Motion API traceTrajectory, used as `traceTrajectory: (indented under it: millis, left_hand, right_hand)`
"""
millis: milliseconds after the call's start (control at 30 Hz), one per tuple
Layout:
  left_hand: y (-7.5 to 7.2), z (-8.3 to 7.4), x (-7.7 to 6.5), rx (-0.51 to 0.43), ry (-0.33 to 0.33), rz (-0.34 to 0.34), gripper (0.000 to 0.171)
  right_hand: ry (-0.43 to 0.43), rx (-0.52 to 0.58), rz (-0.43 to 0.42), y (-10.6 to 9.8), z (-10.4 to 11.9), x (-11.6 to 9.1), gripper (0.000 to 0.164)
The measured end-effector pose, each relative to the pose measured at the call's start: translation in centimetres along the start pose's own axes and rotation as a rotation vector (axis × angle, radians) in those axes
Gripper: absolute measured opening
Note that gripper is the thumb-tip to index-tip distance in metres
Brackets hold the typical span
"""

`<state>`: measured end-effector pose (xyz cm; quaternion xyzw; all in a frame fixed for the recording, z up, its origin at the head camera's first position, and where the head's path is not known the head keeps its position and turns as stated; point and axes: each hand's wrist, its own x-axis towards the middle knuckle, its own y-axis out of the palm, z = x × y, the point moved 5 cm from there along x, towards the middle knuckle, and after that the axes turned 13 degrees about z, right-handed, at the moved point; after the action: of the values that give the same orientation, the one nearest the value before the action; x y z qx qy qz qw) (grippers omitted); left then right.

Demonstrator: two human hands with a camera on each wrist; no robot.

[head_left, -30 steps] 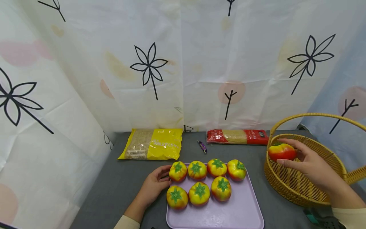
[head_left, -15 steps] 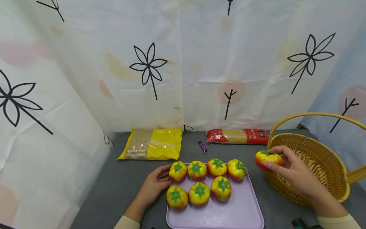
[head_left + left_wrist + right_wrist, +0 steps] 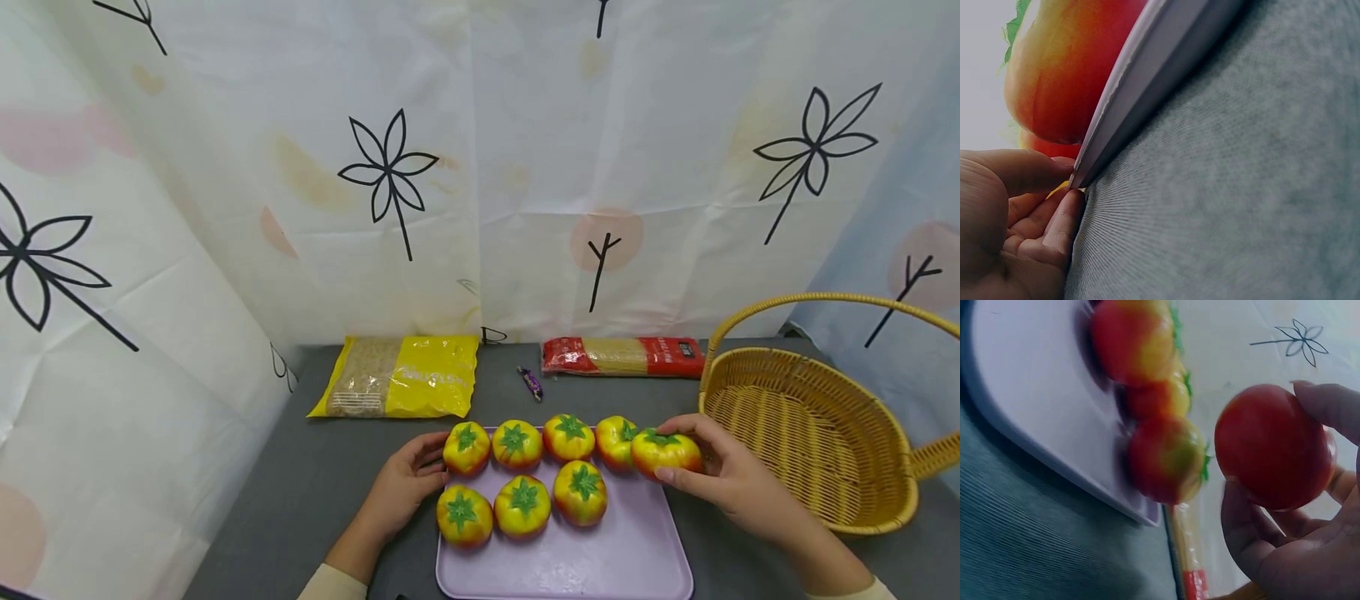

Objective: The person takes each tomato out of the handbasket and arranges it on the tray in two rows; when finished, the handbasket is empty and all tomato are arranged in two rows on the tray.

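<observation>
My right hand (image 3: 731, 475) grips a yellow-and-red tomato (image 3: 667, 455) with a green leafy top, thumb on one side and fingers on the other. In the right wrist view the held tomato (image 3: 1272, 450) shows its red underside. It is over the right edge of the lilac tray (image 3: 585, 558), overlapping the last tomato (image 3: 613, 443) of the back row. Several similar tomatoes stand in two rows on the tray. At the tray's left side, my left hand (image 3: 405, 485) pinches the rim, thumb (image 3: 1035, 170) above and fingers beneath, beside the leftmost tomatoes.
A wicker basket (image 3: 810, 521) with a tall handle stands on the right. Along the back lie a yellow bag (image 3: 438, 379), a small purple-wrapped candy (image 3: 531, 384) and a red packet of noodles (image 3: 622, 357). A patterned white curtain (image 3: 525, 167) hangs behind the grey table (image 3: 300, 500).
My right hand has carried the tomato leftward and nearer, from over the basket to the tray's right edge. The left hand has stayed at the tray's rim.
</observation>
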<state>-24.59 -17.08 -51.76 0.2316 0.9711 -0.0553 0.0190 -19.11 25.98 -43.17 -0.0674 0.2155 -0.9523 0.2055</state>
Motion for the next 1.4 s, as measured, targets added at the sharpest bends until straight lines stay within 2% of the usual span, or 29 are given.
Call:
traceTrajectory:
  millis: [167, 400, 800, 1167, 1267, 1400]
  left_hand:
    - [-0.2, 0.2, 0.1, 0.014, -0.005, 0.005, 0.060]
    - [-0.2, 0.2, 0.2, 0.032, 0.000, 0.010, 0.059]
    - [-0.1, 0.2, 0.2, 0.040, -0.009, 0.018, 0.059]
    - [0.1, 0.2, 0.6, 0.026, -0.018, 0.028, 0.059]
    - [-0.1, 0.2, 0.6, 0.014, -0.018, 0.016, 0.058]
    - [-0.6, 0.1, 0.2, 0.020, -0.027, -0.024, 0.051]
  right_hand:
    - [0.013, -0.016, 0.059, 1.2, -0.4, 0.1, 0.043]
    - [0.074, -0.014, 0.114, 2.4, -1.4, -0.2, 0.046]
    - [0.027, -0.022, 0.164, 3.7, -2.1, -0.7, 0.047]
    - [0.074, -0.159, 0.175, 3.9, -1.9, -0.9, 0.050]
    - [0.079, -0.220, 0.169, 3.5, -1.3, -0.8, 0.051]
    - [0.031, -0.290, 0.148, 2.5, 0.4, -0.3, 0.048]
